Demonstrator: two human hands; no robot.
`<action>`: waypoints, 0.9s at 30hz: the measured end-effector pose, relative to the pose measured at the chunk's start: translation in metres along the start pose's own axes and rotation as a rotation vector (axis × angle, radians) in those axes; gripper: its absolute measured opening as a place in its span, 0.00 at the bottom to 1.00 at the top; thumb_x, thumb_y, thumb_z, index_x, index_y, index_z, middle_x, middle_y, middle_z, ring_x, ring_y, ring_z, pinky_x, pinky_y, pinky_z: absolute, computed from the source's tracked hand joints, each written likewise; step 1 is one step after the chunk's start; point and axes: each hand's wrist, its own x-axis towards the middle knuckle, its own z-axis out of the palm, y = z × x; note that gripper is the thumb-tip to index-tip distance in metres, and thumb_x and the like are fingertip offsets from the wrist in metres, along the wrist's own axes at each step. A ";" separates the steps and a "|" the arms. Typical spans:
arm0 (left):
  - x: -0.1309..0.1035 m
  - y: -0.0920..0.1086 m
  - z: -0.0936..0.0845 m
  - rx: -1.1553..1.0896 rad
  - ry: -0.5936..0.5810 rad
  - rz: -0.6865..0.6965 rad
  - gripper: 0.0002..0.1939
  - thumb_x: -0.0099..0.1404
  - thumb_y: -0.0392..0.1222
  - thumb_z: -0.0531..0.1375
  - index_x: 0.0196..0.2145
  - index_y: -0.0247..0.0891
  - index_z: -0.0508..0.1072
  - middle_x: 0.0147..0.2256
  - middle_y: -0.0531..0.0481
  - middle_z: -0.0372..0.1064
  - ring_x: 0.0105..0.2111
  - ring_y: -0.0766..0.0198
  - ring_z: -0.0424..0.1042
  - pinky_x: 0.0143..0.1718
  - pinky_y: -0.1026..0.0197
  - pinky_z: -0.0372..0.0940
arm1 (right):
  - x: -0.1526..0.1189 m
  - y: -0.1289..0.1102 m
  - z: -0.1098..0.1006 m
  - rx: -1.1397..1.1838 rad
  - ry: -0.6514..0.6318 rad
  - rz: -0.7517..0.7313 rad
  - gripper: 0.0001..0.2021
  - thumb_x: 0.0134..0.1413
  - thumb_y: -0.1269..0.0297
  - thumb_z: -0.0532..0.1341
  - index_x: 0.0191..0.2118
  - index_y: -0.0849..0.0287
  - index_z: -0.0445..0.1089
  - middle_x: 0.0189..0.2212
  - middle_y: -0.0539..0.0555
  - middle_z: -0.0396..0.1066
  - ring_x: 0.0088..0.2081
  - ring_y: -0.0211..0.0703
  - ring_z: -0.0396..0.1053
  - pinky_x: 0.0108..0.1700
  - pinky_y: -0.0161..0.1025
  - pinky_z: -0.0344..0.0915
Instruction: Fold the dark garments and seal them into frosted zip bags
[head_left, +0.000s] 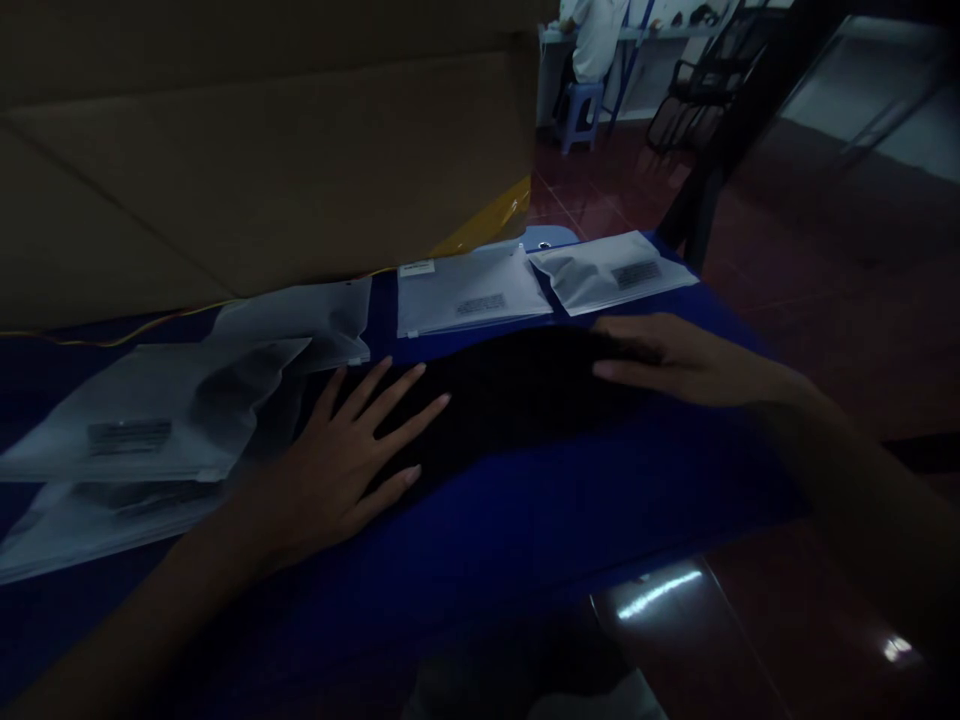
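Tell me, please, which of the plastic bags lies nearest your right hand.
The rightmost bag, just beyond the right hand; the others all lie farther left.

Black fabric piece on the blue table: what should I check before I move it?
1. Left hand flat on the black fabric piece, fingers spread: ok.
2. Right hand holding its right end between thumb and fingers: ok.
3. Brown cardboard box apart from the fabric: ok.
4. Fabric's left end free of the frosted white plastic zip bags: cannot tell, too dark.
5. Fabric smooth, without creases: cannot tell, too dark.
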 end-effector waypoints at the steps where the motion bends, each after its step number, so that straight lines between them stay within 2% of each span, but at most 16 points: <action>1: 0.000 0.000 -0.001 -0.003 0.001 0.014 0.37 0.80 0.54 0.50 0.78 0.59 0.35 0.79 0.49 0.31 0.77 0.35 0.39 0.71 0.23 0.42 | 0.001 0.001 0.001 -0.024 0.105 0.025 0.14 0.71 0.50 0.58 0.37 0.54 0.68 0.30 0.48 0.69 0.30 0.41 0.68 0.33 0.39 0.64; 3: 0.001 0.001 -0.003 -0.014 0.003 0.061 0.37 0.79 0.54 0.51 0.77 0.61 0.37 0.79 0.49 0.31 0.77 0.34 0.39 0.71 0.22 0.41 | 0.004 0.004 0.004 -0.152 0.287 0.063 0.15 0.71 0.49 0.56 0.37 0.53 0.68 0.31 0.50 0.70 0.31 0.44 0.69 0.35 0.42 0.65; 6: 0.002 0.004 -0.006 -0.028 0.014 0.139 0.38 0.78 0.58 0.52 0.77 0.62 0.38 0.79 0.49 0.31 0.77 0.34 0.39 0.70 0.21 0.41 | 0.010 0.015 0.013 -0.442 0.468 0.139 0.13 0.69 0.51 0.58 0.45 0.53 0.73 0.35 0.54 0.77 0.35 0.52 0.75 0.40 0.47 0.67; 9: 0.004 0.006 -0.005 -0.024 0.007 0.151 0.38 0.78 0.59 0.52 0.77 0.62 0.38 0.79 0.50 0.31 0.77 0.35 0.39 0.70 0.21 0.41 | 0.015 0.023 0.026 -0.592 0.497 0.231 0.19 0.67 0.47 0.60 0.52 0.55 0.74 0.34 0.56 0.79 0.34 0.57 0.76 0.40 0.50 0.68; 11: 0.005 0.006 -0.004 -0.015 0.019 0.146 0.38 0.78 0.61 0.52 0.77 0.61 0.38 0.79 0.48 0.32 0.77 0.35 0.38 0.70 0.20 0.41 | 0.017 0.026 0.033 -0.642 0.507 0.172 0.22 0.69 0.45 0.57 0.53 0.57 0.73 0.40 0.60 0.80 0.40 0.60 0.77 0.42 0.52 0.70; 14: 0.004 0.005 -0.001 -0.001 0.029 0.136 0.39 0.77 0.61 0.53 0.77 0.60 0.38 0.79 0.46 0.31 0.77 0.33 0.39 0.70 0.20 0.41 | 0.016 0.027 0.040 -0.649 0.373 -0.119 0.27 0.71 0.43 0.55 0.63 0.59 0.69 0.56 0.65 0.74 0.56 0.63 0.72 0.56 0.59 0.68; 16: 0.004 0.004 0.001 -0.008 0.033 0.134 0.40 0.77 0.61 0.53 0.77 0.60 0.38 0.79 0.47 0.30 0.76 0.33 0.40 0.70 0.20 0.42 | 0.014 0.025 0.042 -0.671 0.289 -0.259 0.27 0.73 0.48 0.54 0.68 0.58 0.64 0.63 0.66 0.69 0.63 0.64 0.67 0.61 0.61 0.64; 19: 0.003 0.004 0.002 -0.035 0.058 0.137 0.39 0.77 0.61 0.53 0.77 0.60 0.41 0.79 0.47 0.32 0.76 0.32 0.41 0.70 0.20 0.41 | 0.011 0.018 0.047 -0.719 0.368 -0.308 0.21 0.74 0.62 0.52 0.67 0.54 0.66 0.65 0.63 0.69 0.67 0.62 0.64 0.65 0.62 0.61; 21: 0.003 0.004 0.001 -0.038 0.061 0.138 0.38 0.77 0.60 0.54 0.77 0.59 0.41 0.79 0.47 0.32 0.76 0.32 0.41 0.70 0.20 0.41 | 0.009 0.010 0.053 -0.654 0.418 -0.336 0.22 0.73 0.66 0.52 0.68 0.52 0.67 0.65 0.61 0.70 0.69 0.58 0.63 0.68 0.61 0.60; 22: 0.003 0.004 0.001 -0.035 0.054 0.137 0.39 0.77 0.61 0.54 0.77 0.59 0.41 0.79 0.46 0.32 0.76 0.32 0.41 0.70 0.20 0.41 | 0.009 0.007 0.056 -0.588 0.387 -0.362 0.23 0.74 0.64 0.53 0.69 0.52 0.65 0.66 0.60 0.69 0.70 0.56 0.62 0.70 0.60 0.59; 24: 0.003 0.005 0.000 -0.036 0.041 0.141 0.40 0.76 0.62 0.55 0.77 0.59 0.40 0.79 0.46 0.31 0.76 0.31 0.40 0.70 0.19 0.42 | 0.009 0.002 0.064 -0.529 0.239 -0.402 0.27 0.75 0.57 0.55 0.74 0.54 0.58 0.72 0.60 0.62 0.74 0.55 0.55 0.74 0.61 0.52; 27: 0.004 0.006 -0.001 -0.036 0.021 0.115 0.41 0.76 0.62 0.55 0.77 0.61 0.39 0.79 0.48 0.31 0.76 0.31 0.41 0.70 0.20 0.41 | 0.012 0.003 0.072 -0.556 0.028 -0.342 0.29 0.76 0.51 0.53 0.77 0.51 0.52 0.78 0.58 0.47 0.78 0.57 0.42 0.76 0.66 0.41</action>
